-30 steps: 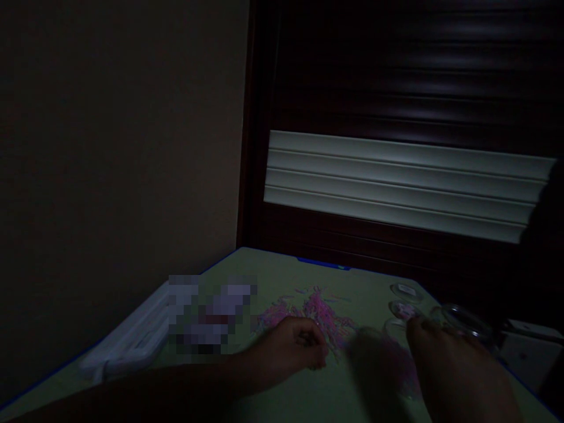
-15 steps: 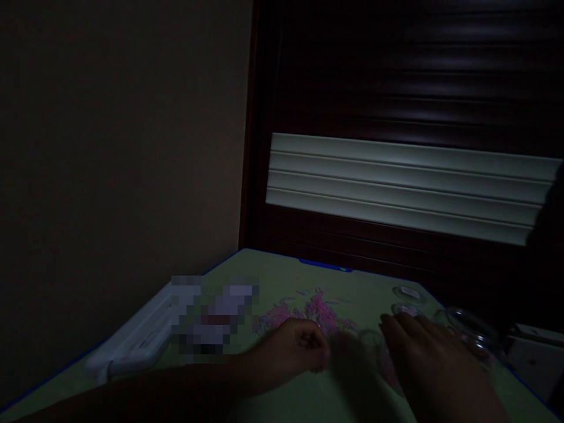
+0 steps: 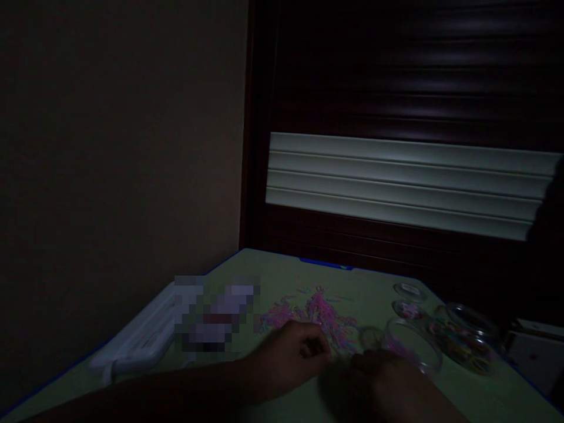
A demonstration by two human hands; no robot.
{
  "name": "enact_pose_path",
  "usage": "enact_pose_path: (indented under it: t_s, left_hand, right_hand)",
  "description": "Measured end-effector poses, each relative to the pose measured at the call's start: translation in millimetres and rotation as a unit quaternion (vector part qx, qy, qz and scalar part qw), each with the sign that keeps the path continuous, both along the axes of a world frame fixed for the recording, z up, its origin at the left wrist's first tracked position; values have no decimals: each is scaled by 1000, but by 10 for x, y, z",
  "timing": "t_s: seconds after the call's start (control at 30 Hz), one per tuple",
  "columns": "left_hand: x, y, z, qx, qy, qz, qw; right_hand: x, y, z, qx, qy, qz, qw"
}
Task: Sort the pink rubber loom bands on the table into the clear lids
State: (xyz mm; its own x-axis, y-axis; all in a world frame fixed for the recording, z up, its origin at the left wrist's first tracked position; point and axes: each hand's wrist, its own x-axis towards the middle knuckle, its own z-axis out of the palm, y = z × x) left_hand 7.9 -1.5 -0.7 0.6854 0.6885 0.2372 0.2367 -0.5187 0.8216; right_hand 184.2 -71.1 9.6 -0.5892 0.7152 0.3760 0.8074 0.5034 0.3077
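My left hand (image 3: 293, 359) is closed, its fingers curled loosely in front of the pile of small pink and pastel bands (image 3: 324, 314). What it holds, if anything, is too dark to see. My right hand (image 3: 388, 382) is low to its right, fingers bent and drawn together, blurred and in shadow; nothing can be made out in them. Just beyond the right hand stands a clear round container (image 3: 414, 346) with pink bands inside. A clear jar (image 3: 462, 343) of multicoloured bands lies tipped on its side at the right.
A small round tub (image 3: 408, 309) with pinkish contents and a clear lid (image 3: 409, 291) lie at the back right. On the left are a white power strip (image 3: 136, 341) and a pixelated object (image 3: 220, 317). The pale green table (image 3: 273, 264) has a blue edge; a wall stands beside it.
My right hand has moved left and down from over the clear container, its fingers drawing in, which uncovers the container and jar. My left hand has hardly moved.
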Motion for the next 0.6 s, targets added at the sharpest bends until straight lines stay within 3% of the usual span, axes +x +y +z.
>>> enact_pose_path:
  t_s: [0.13, 0.23, 0.3, 0.47, 0.6]
  left_hand:
    - [-46, -87, 86, 166, 70, -18, 983]
    - [-98, -129, 147, 354, 156, -52, 921]
    - [-122, -130, 154, 437, 213, -54, 873]
    - [-133, -48, 112, 457, 298, 49, 837]
    - [-124, -12, 165, 471, 342, 100, 807]
  right_hand:
    - [12, 15, -2, -4, 8, 1, 1000]
    - [-4, 12, 1, -25, 2, -18, 1000]
    - [-12, 13, -2, -35, -4, -18, 999]
    - [8, 25, -47, -27, -17, -14, 999]
    - [39, 34, -90, -24, -9, -8, 1000]
